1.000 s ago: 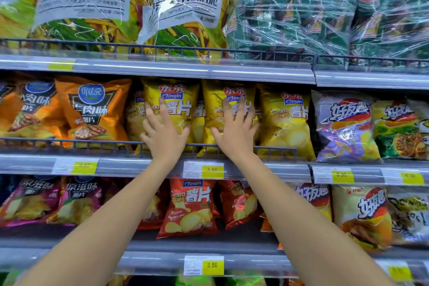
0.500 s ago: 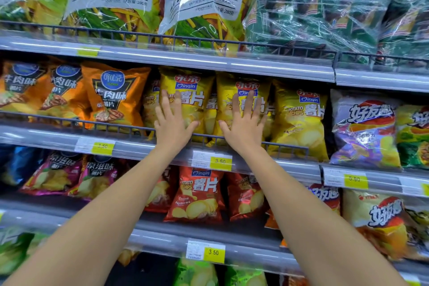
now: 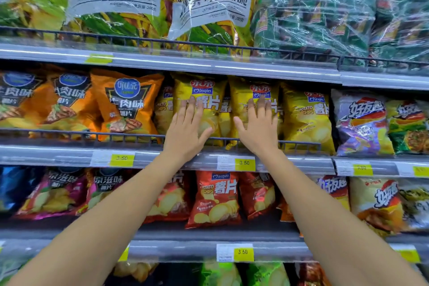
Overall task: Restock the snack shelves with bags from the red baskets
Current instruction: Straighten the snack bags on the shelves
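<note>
"Yellow chip bags (image 3: pixel 306 121) — air-puffed foil pillows, standing upright in a row on the middle shelf (image 3: pixel 69 157) behind its wire rail (image 3: pixel 139 138). You should expect them to be light, slick and springy, with brittle chips inside."

"Agreed. Your left hand (image 3: pixel 185 132) lies flat on one bag's front and your right hand (image 3: pixel 257 132) flat on the next bag over, fingers straight and a little spread, nothing pinched. That looks like the gentle way: push with the whole palm, not the fingertips."

"If you must lift one, I'd take it by the crimped top seam or cradle both sides — squeezing the belly risks crushing the chips or popping the bag."

"As for looks: glossy yellow, a red-and-blue logo near the top, potato slices pictured lower down. Orange bags (image 3: pixel 126 104) stand to their left, purple bags (image 3: pixel 362 123) to their right, and red bags (image 3: pixel 214 195) on the shelf below. A 3.50 price tag (image 3: pixel 245 163) sits on the shelf edge between your wrists. No red basket is in view."
</note>
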`<action>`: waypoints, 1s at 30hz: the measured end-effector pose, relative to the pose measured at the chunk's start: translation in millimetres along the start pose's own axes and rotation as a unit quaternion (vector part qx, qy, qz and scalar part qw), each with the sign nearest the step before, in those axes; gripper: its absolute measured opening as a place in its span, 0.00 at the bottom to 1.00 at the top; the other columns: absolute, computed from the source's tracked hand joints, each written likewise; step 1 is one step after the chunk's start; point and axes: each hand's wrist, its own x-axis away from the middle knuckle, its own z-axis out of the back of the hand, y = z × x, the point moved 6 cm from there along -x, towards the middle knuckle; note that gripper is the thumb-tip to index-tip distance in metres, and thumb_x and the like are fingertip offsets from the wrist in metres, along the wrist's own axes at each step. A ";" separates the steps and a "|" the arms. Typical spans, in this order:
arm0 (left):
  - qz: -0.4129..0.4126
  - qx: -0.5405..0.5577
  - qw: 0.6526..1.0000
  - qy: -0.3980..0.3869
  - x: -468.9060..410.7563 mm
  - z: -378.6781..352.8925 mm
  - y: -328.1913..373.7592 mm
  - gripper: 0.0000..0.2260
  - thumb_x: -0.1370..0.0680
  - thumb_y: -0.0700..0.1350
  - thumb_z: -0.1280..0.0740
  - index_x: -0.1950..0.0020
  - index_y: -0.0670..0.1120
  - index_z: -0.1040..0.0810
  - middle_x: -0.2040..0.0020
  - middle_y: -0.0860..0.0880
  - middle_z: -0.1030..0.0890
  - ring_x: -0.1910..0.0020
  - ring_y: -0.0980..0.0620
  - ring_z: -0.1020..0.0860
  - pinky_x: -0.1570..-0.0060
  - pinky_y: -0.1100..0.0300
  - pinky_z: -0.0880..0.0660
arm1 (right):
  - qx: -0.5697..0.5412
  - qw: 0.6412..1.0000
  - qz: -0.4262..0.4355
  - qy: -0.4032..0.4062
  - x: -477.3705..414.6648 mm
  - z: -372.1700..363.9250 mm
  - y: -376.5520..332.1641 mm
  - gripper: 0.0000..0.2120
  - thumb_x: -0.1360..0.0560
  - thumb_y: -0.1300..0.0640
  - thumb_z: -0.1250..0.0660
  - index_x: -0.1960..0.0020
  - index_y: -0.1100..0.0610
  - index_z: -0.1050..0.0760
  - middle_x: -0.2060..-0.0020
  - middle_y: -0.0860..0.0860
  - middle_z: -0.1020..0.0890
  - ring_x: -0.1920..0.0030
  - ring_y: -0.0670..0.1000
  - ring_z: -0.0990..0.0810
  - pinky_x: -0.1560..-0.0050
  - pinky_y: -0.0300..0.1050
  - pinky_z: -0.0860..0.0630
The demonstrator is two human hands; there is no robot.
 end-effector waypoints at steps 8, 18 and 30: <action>-0.122 -0.012 0.992 0.038 32.4 50.0 -74.0 0.26 0.21 0.49 0.47 0.25 0.40 0.38 0.24 0.42 0.38 0.26 0.42 0.38 0.30 0.45 0.35 | -0.049 0.994 0.031 0.094 26.1 18.9 -122.7 0.29 0.19 0.49 0.44 0.23 0.59 0.46 0.23 0.58 0.47 0.24 0.59 0.49 0.25 0.55 0.48; 0.016 -0.057 0.994 0.091 67.3 85.1 -208.7 0.29 0.21 0.52 0.47 0.23 0.39 0.44 0.23 0.38 0.44 0.25 0.38 0.43 0.30 0.43 0.40 | -0.028 0.980 0.191 0.049 37.8 -25.5 -277.8 0.30 0.19 0.51 0.44 0.22 0.58 0.49 0.22 0.55 0.50 0.22 0.57 0.53 0.26 0.57 0.51; 0.055 -0.079 0.995 -0.018 43.1 54.2 -276.5 0.34 0.22 0.64 0.55 0.22 0.49 0.59 0.21 0.45 0.59 0.23 0.44 0.61 0.26 0.46 0.60 | 0.014 0.989 0.146 -0.027 3.2 -81.1 -316.3 0.35 0.19 0.39 0.52 0.22 0.54 0.62 0.23 0.53 0.62 0.23 0.53 0.65 0.27 0.55 0.67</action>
